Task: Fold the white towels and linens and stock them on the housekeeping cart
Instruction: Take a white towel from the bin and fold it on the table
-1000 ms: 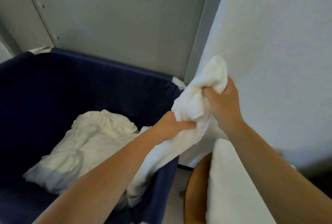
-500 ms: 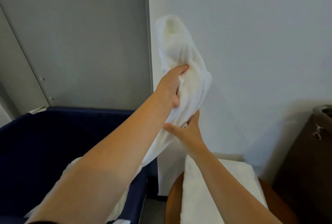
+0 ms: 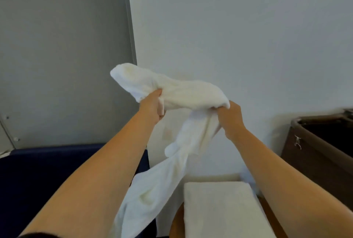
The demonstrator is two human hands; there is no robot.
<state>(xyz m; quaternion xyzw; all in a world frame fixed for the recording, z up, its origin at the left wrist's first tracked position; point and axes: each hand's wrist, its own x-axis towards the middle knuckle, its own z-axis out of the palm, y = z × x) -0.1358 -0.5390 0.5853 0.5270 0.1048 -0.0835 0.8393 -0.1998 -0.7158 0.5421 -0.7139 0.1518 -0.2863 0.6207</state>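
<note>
A bunched white towel [image 3: 179,92] is held up in front of the wall at chest height. My left hand [image 3: 152,107] grips its upper left part and my right hand [image 3: 230,118] grips its right end. Between the hands the cloth sags, and a long tail [image 3: 152,190] hangs down toward the bottom of the view. A folded white towel stack [image 3: 219,209] lies below on a round wooden surface [image 3: 176,224].
The dark blue fabric bin [image 3: 47,171] stands at the lower left. A brown container [image 3: 321,142] with an open top sits at the right. A white wall [image 3: 238,37] and a grey panel [image 3: 63,56] close off the space ahead.
The towel came up out of the blue bin and turned from upright to nearly level. My hands have spread apart along it, the right one moving right. The view swung up and right.
</note>
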